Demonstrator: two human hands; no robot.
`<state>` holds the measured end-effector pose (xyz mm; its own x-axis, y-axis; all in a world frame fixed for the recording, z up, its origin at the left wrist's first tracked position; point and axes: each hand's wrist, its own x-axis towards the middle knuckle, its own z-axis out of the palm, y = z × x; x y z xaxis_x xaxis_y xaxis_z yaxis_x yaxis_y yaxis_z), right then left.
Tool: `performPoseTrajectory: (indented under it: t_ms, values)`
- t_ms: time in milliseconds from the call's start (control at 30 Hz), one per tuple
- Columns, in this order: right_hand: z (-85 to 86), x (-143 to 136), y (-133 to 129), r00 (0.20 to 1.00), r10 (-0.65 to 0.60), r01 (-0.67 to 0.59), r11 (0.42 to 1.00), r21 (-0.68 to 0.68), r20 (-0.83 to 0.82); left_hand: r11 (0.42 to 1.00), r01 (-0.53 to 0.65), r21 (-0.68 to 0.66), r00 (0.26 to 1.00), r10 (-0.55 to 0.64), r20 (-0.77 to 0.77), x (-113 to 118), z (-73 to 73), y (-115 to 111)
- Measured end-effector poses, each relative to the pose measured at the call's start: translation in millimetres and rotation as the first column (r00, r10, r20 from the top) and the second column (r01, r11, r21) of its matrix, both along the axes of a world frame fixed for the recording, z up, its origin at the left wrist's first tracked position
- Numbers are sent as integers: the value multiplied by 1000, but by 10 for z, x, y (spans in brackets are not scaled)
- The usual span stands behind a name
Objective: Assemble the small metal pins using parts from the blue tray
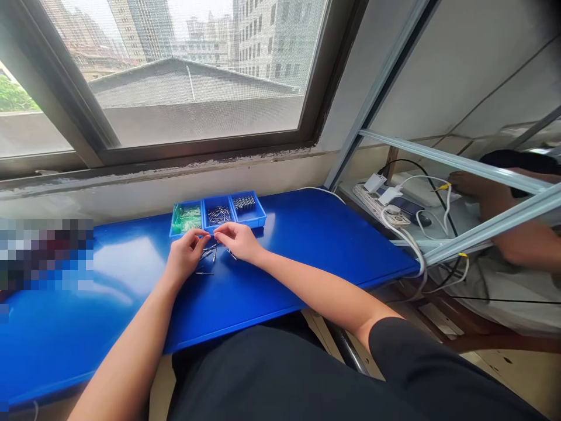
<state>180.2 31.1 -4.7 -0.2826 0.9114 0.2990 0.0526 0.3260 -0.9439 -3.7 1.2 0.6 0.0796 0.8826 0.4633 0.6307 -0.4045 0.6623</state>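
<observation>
My left hand (188, 250) and my right hand (238, 240) meet fingertip to fingertip just in front of a blue divided tray (262, 221). Between them is a small thin metal piece (212, 235), pinched from both sides. The tray's left section holds a green bag (177, 219) and small pale parts. Dark slender metal pieces (218, 215) lie in the middle section, and short cylinders (244, 203) stand grouped in the right one. Several thin metal pins (204, 273) are scattered on the blue table under my hands.
The blue table (280, 280) runs below a window. At the right, a metal frame (456, 158) borders a shelf with a power strip (381, 204), chargers and white cables (414, 251). Another person's arm (504, 216) is beyond the frame. A pixelated area covers the far left.
</observation>
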Motion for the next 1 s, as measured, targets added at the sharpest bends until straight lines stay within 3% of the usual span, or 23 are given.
performPoseTrajectory:
  t_ms: [267, 567, 1000]
  values:
    - [15, -3, -24, 1000, 20, -20, 998, 55, 9, 999, -44, -17, 995, 42, -94, -15, 40, 3]
    - [-10, -1, 9, 1000, -15, 15, 1000, 12, -11, 1000, -5, -27, 1000, 5, 22, 15, 11, -16]
    - [-15, -3, 0, 1000, 3, -3, 999, 39, -3, 1000, -18, -13, 997, 17, -81, -8, 39, 8]
